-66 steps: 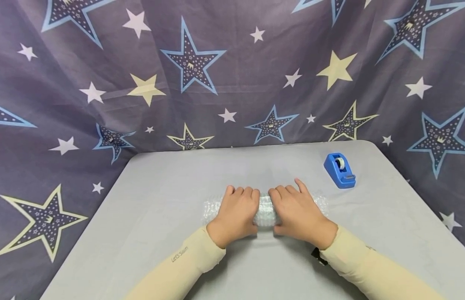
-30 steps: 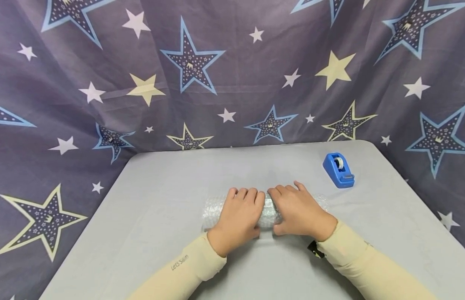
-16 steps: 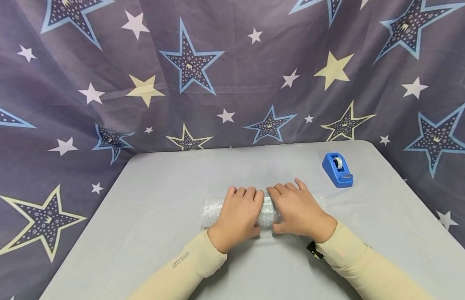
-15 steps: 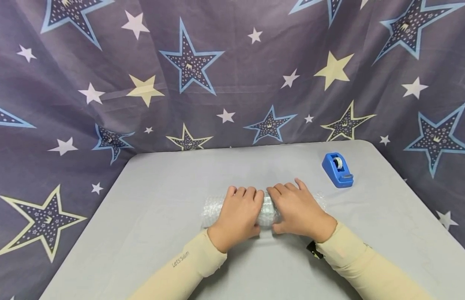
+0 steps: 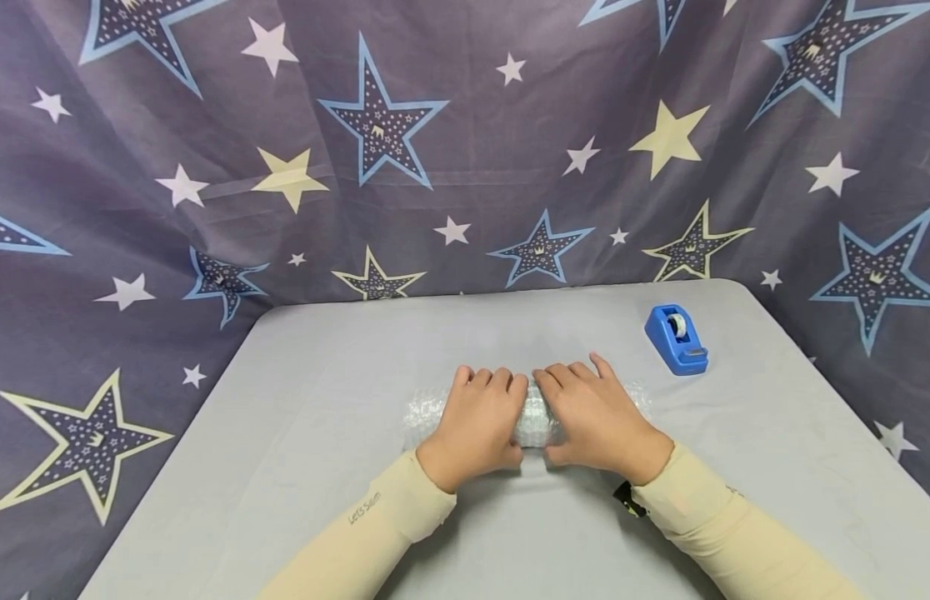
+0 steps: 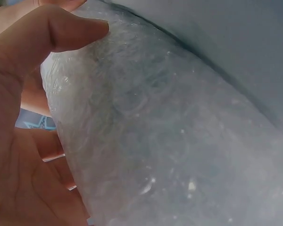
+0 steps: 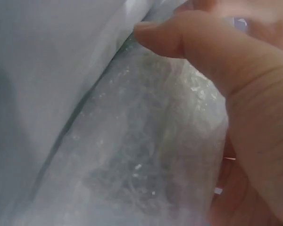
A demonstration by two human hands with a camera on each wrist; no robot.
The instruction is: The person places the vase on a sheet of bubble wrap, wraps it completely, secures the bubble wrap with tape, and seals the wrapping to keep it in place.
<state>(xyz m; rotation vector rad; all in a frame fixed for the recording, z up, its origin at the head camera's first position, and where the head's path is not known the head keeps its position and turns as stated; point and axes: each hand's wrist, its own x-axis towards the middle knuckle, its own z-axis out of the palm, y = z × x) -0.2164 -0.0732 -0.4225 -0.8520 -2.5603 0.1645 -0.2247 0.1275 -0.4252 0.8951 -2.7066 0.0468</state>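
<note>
From where I stand, the left hand (image 5: 476, 421), at nine o'clock, and the right hand (image 5: 596, 421), at three, are curled over a bubble-wrap roll (image 5: 535, 421) lying crosswise on the grey table (image 5: 322, 367), gripping it near its middle. The wrist views show what the head view mostly hides: each thumb laid along the roll's near face. A blue tape dispenser (image 5: 677, 340) sits apart at two o'clock. Compared with half a second ago, hands and roll are slightly nearer twelve; the dispenser hasn't moved.
</note>
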